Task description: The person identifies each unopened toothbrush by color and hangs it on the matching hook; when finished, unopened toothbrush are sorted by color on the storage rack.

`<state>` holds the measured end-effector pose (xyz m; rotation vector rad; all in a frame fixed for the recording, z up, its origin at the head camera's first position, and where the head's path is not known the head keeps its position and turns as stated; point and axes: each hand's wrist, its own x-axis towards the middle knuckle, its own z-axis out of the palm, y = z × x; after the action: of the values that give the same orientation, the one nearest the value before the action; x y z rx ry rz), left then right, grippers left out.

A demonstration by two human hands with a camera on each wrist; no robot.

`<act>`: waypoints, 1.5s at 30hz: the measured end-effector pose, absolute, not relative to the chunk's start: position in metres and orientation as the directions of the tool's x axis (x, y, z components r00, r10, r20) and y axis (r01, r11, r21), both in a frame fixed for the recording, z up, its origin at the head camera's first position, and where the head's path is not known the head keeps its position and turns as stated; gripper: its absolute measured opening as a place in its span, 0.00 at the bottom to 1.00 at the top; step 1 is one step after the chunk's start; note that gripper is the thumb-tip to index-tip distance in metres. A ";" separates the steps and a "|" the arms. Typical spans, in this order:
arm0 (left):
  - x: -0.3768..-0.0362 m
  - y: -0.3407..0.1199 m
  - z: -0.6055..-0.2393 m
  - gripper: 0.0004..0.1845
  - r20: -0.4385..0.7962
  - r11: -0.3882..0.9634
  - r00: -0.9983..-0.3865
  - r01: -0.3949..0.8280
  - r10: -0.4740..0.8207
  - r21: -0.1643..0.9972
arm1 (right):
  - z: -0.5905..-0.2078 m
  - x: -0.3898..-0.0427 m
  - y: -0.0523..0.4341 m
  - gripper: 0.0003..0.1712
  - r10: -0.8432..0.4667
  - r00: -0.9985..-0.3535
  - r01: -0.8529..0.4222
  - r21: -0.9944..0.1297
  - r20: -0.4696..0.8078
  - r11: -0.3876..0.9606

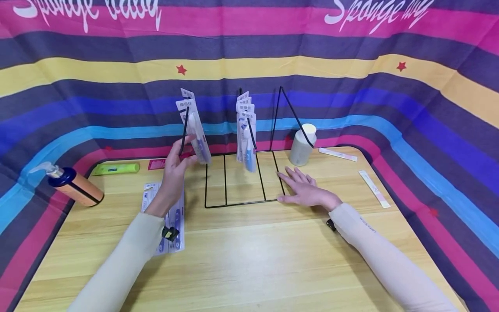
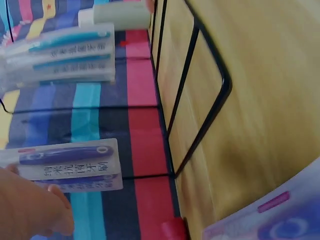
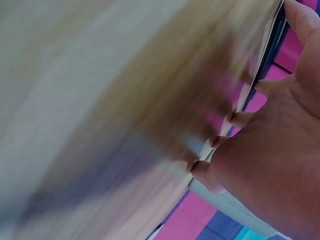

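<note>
My left hand point(image 1: 174, 173) is raised beside the left hook of a black wire rack point(image 1: 234, 203). Its fingertips come right up to the packaged toothbrushes point(image 1: 198, 130) hanging there, with thumb and forefinger apart. In the left wrist view, the hand point(image 2: 30, 207) overlaps the edge of a purple toothbrush pack point(image 2: 75, 155). Spread over the rack's right base corner, my right hand point(image 1: 304, 188) rests with fingers extended. Several more toothbrush packs point(image 1: 246, 143), the front one blue, hang from the middle hook; the right hook bears nothing.
Under my left forearm lie toothbrush packs point(image 1: 177, 221). A pump bottle point(image 1: 79, 188), a green tube point(image 1: 116, 169) and a pink packet point(image 1: 157, 164) are at left. Right of the rack stand a grey-white bottle point(image 1: 301, 149) and two thin sachets, one point(image 1: 374, 189) near the table edge.
</note>
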<state>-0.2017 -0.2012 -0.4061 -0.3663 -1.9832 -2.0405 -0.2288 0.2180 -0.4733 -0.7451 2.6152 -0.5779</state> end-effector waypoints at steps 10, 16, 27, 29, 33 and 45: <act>-0.216 -0.213 -0.411 0.24 0.330 -0.096 -0.942 0.334 -0.057 0.938 | -0.467 -0.225 0.215 0.55 -0.579 -0.790 -0.430 -0.491 -0.203 0.758; -0.207 -0.224 -0.418 0.22 0.336 -0.058 -0.939 0.340 -0.068 0.939 | -0.465 -0.225 0.217 0.55 -0.579 -0.787 -0.428 -0.487 -0.214 0.761; -0.147 -0.262 -0.418 0.16 0.097 -0.009 -0.978 0.100 -0.184 0.995 | -0.466 -0.225 0.217 0.55 -0.585 -0.787 -0.442 -0.482 -0.198 0.757; -0.134 -0.271 -0.419 0.16 0.023 -0.019 -0.978 0.027 -0.207 0.999 | -0.467 -0.226 0.217 0.55 -0.585 -0.786 -0.445 -0.474 -0.200 0.760; -0.106 -0.286 -0.424 0.16 -0.088 0.043 -0.963 -0.103 -0.256 0.994 | -0.468 -0.227 0.217 0.55 -0.579 -0.785 -0.439 -0.464 -0.218 0.769; -0.073 -0.318 -0.454 0.35 -0.204 0.301 -0.945 -0.279 -0.256 0.912 | -0.470 -0.228 0.217 0.55 -0.585 -0.786 -0.429 -0.502 -0.203 0.751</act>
<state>-0.0730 -0.3179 -0.4542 0.5238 -2.5502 -1.7941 -0.2282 0.2171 -0.4697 -0.7809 2.6014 -0.6234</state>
